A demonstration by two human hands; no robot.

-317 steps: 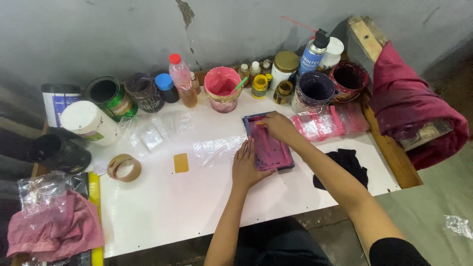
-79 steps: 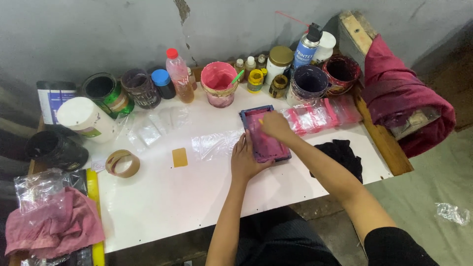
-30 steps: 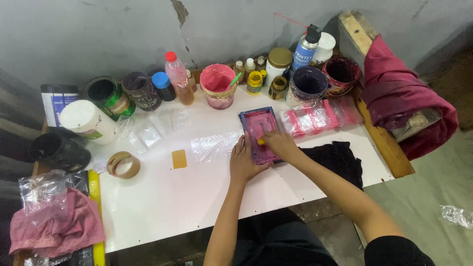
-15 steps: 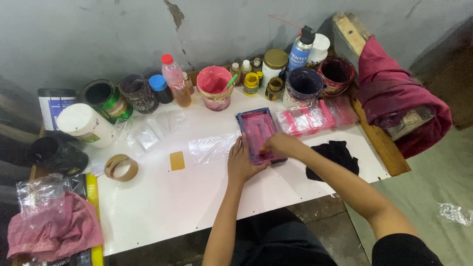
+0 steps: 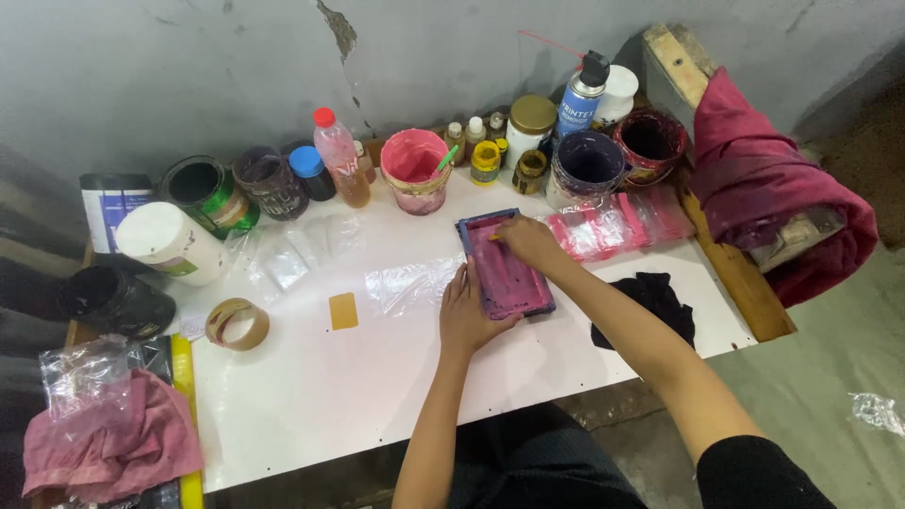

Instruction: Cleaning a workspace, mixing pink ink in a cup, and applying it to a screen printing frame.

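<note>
Pink rag [image 5: 108, 448]: it lies bunched at the far left edge, well apart from the hands, and no one is touching it.
Tape roll [image 5: 238, 323]: it lies flat on the white table [image 5: 311, 405], left of a small yellow card [image 5: 343, 310].
Clear plastic sheet [image 5: 410, 283]: it lies flat just left of the frame, and no pink shows on it.
Left hand [image 5: 468, 316]: it is open and flat, with the fingers pressing down on the near left edge of the frame to keep it from sliding.
Small frame [image 5: 504, 264]: it lies flat on the table in the middle, between the two hands. Its inside is all covered in pink, so the color looks spread already.
Right hand [image 5: 528, 240]: it is curled at the far end of the frame. It may be gripping a small yellow tool, but the tool is too tiny to tell for sure.
Pink cup [image 5: 415, 170]: it stands behind the frame with a green stick in it, among the other jars by the wall.
Pink packets [image 5: 617, 221]: they lie right of the frame and look already colored.
Black cloth [image 5: 650, 302]: it lies near the right arm, unused.
Left to do: lifting the frame off has not happened yet.
</note>
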